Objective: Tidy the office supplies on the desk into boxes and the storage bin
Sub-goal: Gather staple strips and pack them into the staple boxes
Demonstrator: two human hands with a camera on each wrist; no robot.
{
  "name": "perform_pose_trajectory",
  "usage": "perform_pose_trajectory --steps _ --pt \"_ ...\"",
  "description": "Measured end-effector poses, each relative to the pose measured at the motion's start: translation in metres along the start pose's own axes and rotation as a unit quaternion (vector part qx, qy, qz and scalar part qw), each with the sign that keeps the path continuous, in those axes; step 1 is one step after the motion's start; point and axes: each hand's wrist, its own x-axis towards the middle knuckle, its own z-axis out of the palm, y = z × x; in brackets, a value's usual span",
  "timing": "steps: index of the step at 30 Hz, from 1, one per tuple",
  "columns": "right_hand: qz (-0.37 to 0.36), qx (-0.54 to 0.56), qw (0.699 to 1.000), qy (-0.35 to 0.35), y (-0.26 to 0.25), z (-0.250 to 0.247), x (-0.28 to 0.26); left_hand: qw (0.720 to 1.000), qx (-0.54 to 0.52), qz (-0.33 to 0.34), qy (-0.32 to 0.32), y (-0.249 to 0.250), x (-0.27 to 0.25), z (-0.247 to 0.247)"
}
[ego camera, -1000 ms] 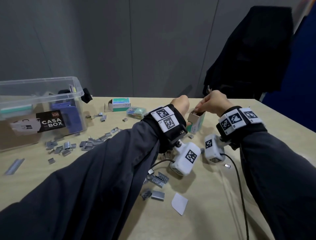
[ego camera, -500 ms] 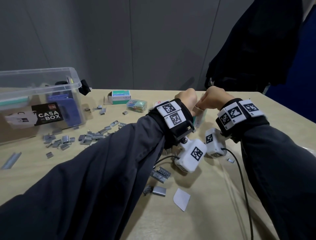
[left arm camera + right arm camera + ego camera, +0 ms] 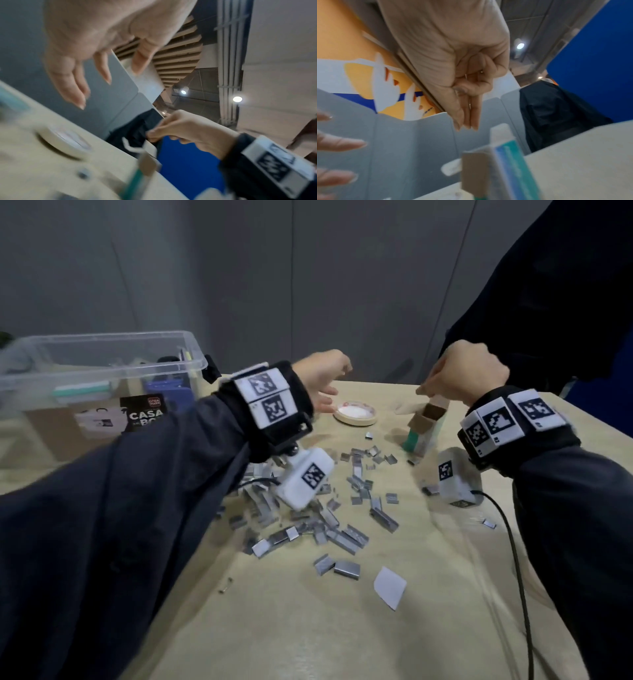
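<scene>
- Two hands work above a desk [image 3: 342, 628] strewn with staple strips [image 3: 346, 537], which lie below and between the wrists.
- Far to the left of the left hand [image 3: 320, 378], a clear storage bin [image 3: 102, 350] stands on the desk, partly behind the sleeve.
- The left hand hovers with fingers [image 3: 77, 86] spread and relaxed, holding nothing; a roll of tape [image 3: 355, 414] lies flat just beyond and below its fingertips.
- Directly under the right hand [image 3: 469, 376], a small staple box [image 3: 426, 429] stands upright, its top flaps open, to the right of the tape.
- The right hand is curled, thumb and fingertips [image 3: 467, 121] pressed together; a thin glint of metal shows between the fingers, too small to identify.
- A white paper scrap [image 3: 390, 587] lies nearer the person than both hands.
</scene>
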Motion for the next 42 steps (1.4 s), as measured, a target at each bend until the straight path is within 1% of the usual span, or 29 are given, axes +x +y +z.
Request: perform_pose_trajectory --steps 3,4,6,7,8,10,12,13,15,18,20,22,24,26,27,29,32,34,36,39,41,42 --pt "-0.053 0.031 0.998 0.021 -0.028 -0.006 -0.009 0.991 0.131 0.031 -0.017 -0.004 -0.007 -0.053" --pt "-0.072 0.042 0.996 0.019 -0.038 -0.005 -0.012 0.980 0.191 0.047 -0.016 -0.008 -0.009 -0.070" --pt "-0.120 0.061 0.991 -0.003 -0.060 -0.002 -0.019 0.940 0.333 0.072 -0.002 -0.017 -0.013 -0.102" --pt "-0.150 0.065 0.986 -0.032 -0.071 0.001 -0.024 0.917 0.392 0.075 0.004 -0.023 -0.014 -0.116" --pt "-0.185 0.060 0.978 -0.078 -0.084 0.005 -0.029 0.895 0.439 0.075 0.005 -0.029 -0.014 -0.128" --pt "-0.251 0.025 0.945 -0.209 -0.109 0.012 -0.042 0.862 0.503 0.055 -0.018 -0.041 -0.016 -0.146" --pt "-0.284 -0.029 0.902 -0.324 -0.131 0.018 -0.057 0.845 0.532 0.020 -0.056 -0.052 -0.019 -0.155" --pt "-0.289 -0.054 0.885 -0.360 -0.139 0.021 -0.064 0.838 0.541 0.006 -0.074 -0.057 -0.021 -0.157" --pt "-0.302 -0.099 0.862 -0.394 -0.151 0.027 -0.075 0.831 0.546 -0.008 -0.101 -0.066 -0.024 -0.155" --pt "-0.323 -0.169 0.837 -0.408 -0.159 0.036 -0.085 0.828 0.549 0.012 -0.113 -0.072 -0.027 -0.148" --pt "-0.330 -0.171 0.831 -0.413 -0.158 0.040 -0.085 0.823 0.554 0.019 -0.126 -0.071 -0.026 -0.140" --pt "-0.333 -0.153 0.832 -0.416 -0.154 0.039 -0.082 0.810 0.573 0.033 -0.125 -0.070 -0.025 -0.132" --pt "-0.326 -0.135 0.839 -0.415 -0.147 0.038 -0.075 0.799 0.588 0.080 -0.100 -0.069 -0.025 -0.123" --pt "-0.310 -0.121 0.852 -0.404 -0.140 0.036 -0.068 0.793 0.592 0.128 -0.073 -0.069 -0.023 -0.111" --pt "-0.304 -0.114 0.859 -0.395 -0.136 0.034 -0.065 0.788 0.596 0.141 -0.066 -0.069 -0.022 -0.105" --pt "-0.301 -0.097 0.868 -0.384 -0.129 0.031 -0.060 0.782 0.605 0.134 -0.069 -0.070 -0.019 -0.093" --pt "-0.296 -0.080 0.868 -0.390 -0.120 0.026 -0.060 0.765 0.630 0.103 -0.081 -0.070 -0.015 -0.082" --pt "-0.306 -0.071 0.872 -0.376 -0.116 0.026 -0.063 0.759 0.638 0.090 -0.096 -0.068 -0.012 -0.079" --pt "-0.331 -0.052 0.870 -0.361 -0.115 0.027 -0.069 0.768 0.630 0.077 -0.089 -0.064 -0.009 -0.079" --pt "-0.344 -0.061 0.853 -0.388 -0.116 0.031 -0.077 0.800 0.595 0.077 -0.027 -0.058 0.000 -0.080" --pt "-0.346 -0.094 0.848 -0.389 -0.117 0.033 -0.078 0.806 0.586 0.081 0.003 -0.057 0.004 -0.079" --pt "-0.347 -0.108 0.848 -0.385 -0.118 0.033 -0.078 0.807 0.585 0.073 0.001 -0.057 0.005 -0.077"
